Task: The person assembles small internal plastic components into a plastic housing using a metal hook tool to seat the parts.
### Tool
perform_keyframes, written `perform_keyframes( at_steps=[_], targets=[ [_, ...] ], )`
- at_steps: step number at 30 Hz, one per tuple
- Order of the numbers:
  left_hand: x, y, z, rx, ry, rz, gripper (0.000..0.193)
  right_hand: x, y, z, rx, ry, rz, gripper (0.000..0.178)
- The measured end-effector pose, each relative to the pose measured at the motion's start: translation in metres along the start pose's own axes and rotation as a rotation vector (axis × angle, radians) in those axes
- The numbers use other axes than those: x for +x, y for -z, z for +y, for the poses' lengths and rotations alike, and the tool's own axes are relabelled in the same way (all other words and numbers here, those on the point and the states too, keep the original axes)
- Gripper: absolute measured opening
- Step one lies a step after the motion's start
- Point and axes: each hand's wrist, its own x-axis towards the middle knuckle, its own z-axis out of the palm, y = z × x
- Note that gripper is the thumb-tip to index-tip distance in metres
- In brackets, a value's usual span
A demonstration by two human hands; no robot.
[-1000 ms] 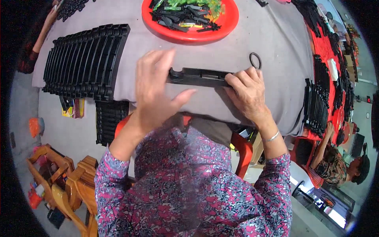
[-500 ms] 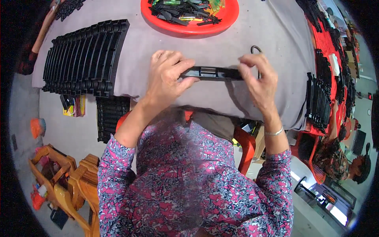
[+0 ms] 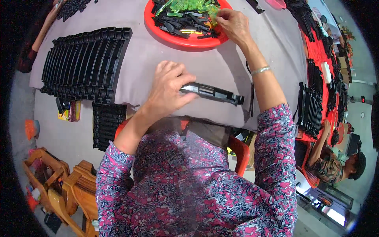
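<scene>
My left hand [image 3: 169, 85] grips the left end of a long, narrow black plastic housing [image 3: 223, 96] with a rectangular opening along it. The housing is held over the table cloth near the front edge, its right end free and tilted a little toward me. Farther off, my right hand [image 3: 235, 27] reaches over the right rim of a round red tray [image 3: 177, 42]. Its thumb and fingers are drawn together at some yellow-green translucent pieces; what they hold, if anything, is hidden. Green clear plastic pieces [image 3: 189, 5] and small black parts [image 3: 169, 27] fill the tray.
Rows of black housings [image 3: 85, 65] lie on the left of the grey table cloth [image 3: 138, 51]. More black parts [image 3: 310, 110] stand at the right edge by a red cloth. A co-worker [image 3: 335, 164] sits at the right; another person's arm [image 3: 43, 27] shows at far left.
My right hand has left the housing's right end and moved away from me to the tray. The left hand keeps the housing, whose right end now dips toward me.
</scene>
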Motion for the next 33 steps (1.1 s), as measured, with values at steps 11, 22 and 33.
perform_keyframes(
  at_steps=[11,22,33],
  targets=[
    [-0.003,0.001,0.0,-0.01,-0.02,-0.027,0.031,0.016,-0.002,-0.001,-0.331,-0.022,-0.232,0.027],
    [-0.009,0.023,0.001,-0.015,-0.015,-0.198,0.036,-0.107,0.081,-0.054,0.453,-0.198,-0.318,0.018],
    [0.013,0.035,0.015,-0.284,0.065,-0.366,0.043,-0.194,0.071,-0.115,0.329,-0.083,-0.176,0.019]
  ],
)
